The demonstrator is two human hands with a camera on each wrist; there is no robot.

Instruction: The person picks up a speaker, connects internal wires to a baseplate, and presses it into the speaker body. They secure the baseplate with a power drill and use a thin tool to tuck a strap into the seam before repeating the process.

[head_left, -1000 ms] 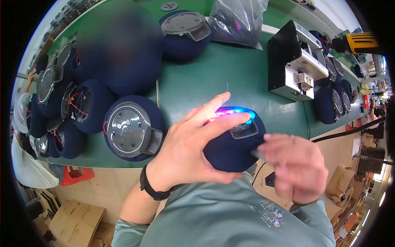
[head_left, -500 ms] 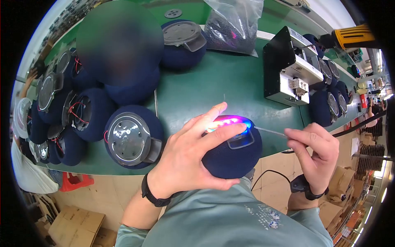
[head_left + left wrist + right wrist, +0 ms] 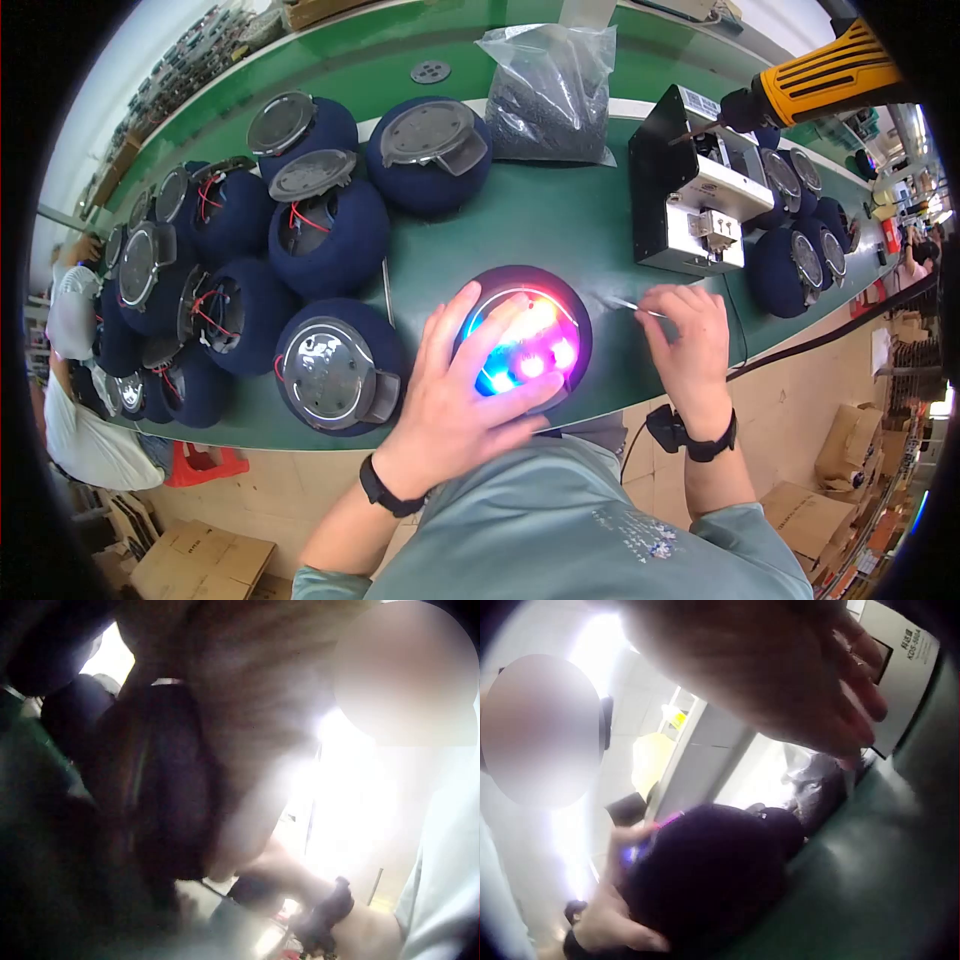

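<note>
A round navy device (image 3: 575, 330) on the green table shows its lit face, glowing red, pink and blue, in the head view. My left hand (image 3: 450, 385) grips it from the left, with fingers across the lit face and a blurred thumb at the near edge. In the right wrist view, that hand (image 3: 615, 904) has thumb and fingers round the dark device (image 3: 712, 877). Just right of the device, apart from it, my right hand (image 3: 690, 335) pinches a thin pale rod (image 3: 625, 304) between thumb and fingers. The left wrist view is mostly dark and blurred.
Several navy round units stand at the left, the closest with a clear-covered base (image 3: 328, 372). Behind are a clear bag of dark bits (image 3: 550, 110) and a loose disc (image 3: 431, 72). A black-and-silver machine (image 3: 690, 190) and a yellow power tool (image 3: 830, 75) are at the right.
The device has turned so its lit face points up, and it has shifted left. My left hand's fingers have moved over it. My right hand and the rod have drawn away from the device.
</note>
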